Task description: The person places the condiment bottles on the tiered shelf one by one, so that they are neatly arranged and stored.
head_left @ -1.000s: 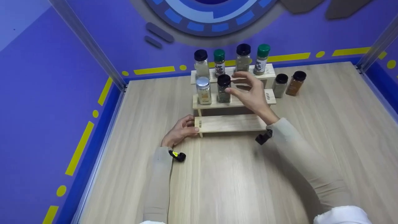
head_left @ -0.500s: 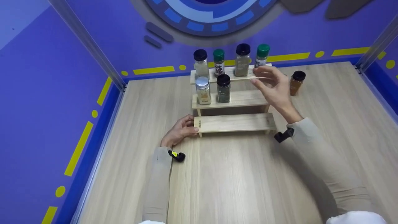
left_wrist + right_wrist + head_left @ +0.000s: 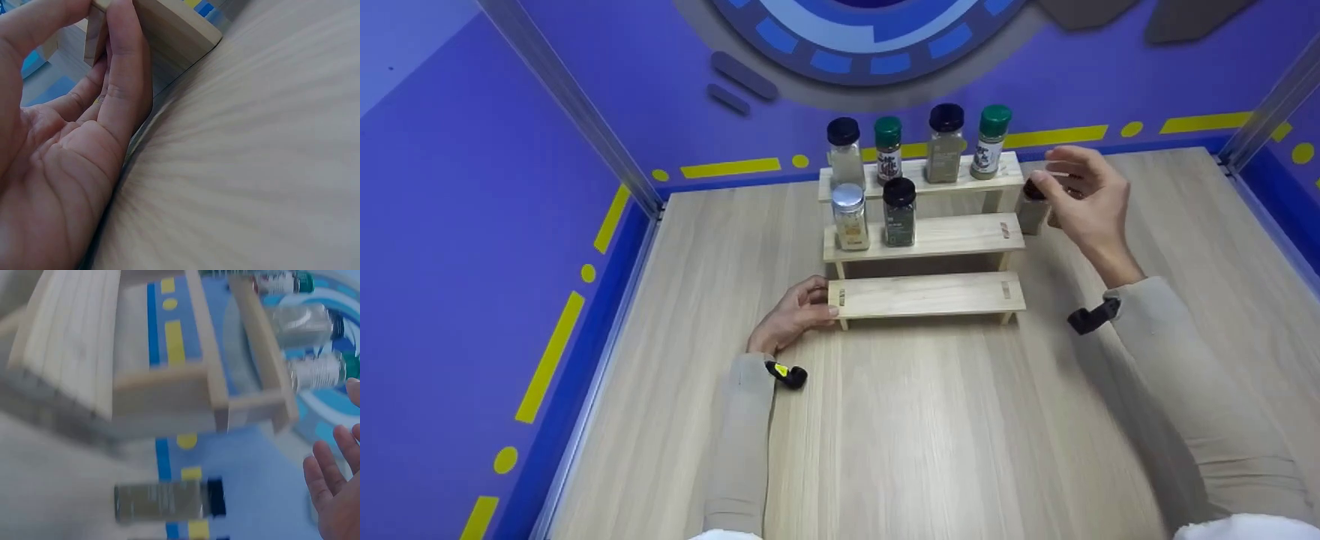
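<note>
A three-tier wooden spice rack [image 3: 926, 294] stands on the table, its lowest shelf held at the left end by my left hand [image 3: 791, 316]. In the left wrist view, thumb and fingers close on the wooden shelf end [image 3: 97, 36]. My right hand [image 3: 1091, 206] hovers right of the rack, fingers loosely curved and holding nothing. Just beside it stands a black-capped spice jar [image 3: 1030, 217] with grey-green contents, partly covered by the fingers. The right wrist view shows that spice jar [image 3: 160, 500] apart from the hand. The orange-brown jar is hidden behind the right hand.
On the middle shelf stand a silver-capped jar [image 3: 851, 221] and a black-capped dark jar [image 3: 900, 214]. Along the top shelf are several jars, including green-capped ones [image 3: 990, 146]. A blue panel wall [image 3: 780, 142] closes off the back.
My right hand has moved right, from beside the dark jar on the middle shelf, past the rack's right end, to the jars on the table. The left hand stays in place.
</note>
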### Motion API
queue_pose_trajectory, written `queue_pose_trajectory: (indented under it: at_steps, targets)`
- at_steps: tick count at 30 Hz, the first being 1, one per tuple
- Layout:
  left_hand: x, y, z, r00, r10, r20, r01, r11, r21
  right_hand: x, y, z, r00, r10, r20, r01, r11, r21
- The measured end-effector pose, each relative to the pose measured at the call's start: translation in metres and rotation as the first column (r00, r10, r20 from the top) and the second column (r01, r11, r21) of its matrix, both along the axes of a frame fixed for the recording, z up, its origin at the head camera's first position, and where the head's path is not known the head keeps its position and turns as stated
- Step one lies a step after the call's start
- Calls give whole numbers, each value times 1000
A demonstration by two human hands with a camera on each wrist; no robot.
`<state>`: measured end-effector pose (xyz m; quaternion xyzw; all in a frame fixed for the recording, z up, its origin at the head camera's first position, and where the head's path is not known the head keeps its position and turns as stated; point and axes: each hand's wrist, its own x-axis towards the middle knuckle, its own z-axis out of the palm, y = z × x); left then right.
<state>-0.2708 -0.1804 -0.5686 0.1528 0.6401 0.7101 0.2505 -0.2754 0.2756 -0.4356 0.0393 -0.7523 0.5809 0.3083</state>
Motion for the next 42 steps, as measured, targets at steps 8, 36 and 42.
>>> queue_pose_trajectory:
  at_steps: [8, 36, 42]
  targets:
    - [-1, -1, 1, 1000, 11, -5, -11, 1000, -10, -2, 24, 2, 991, -113, 68, 111, 993, 31]
    - [-1, -1, 3, 1000, 2, -22, -3, 1000, -14, -45, 86, -109, 891, -111, 440, 125, 992, -3]
    - [0, -1, 0, 1000, 10, -14, -10, 1000, -9, -48, 85, -115, 867, -111, 486, 125, 992, 2]
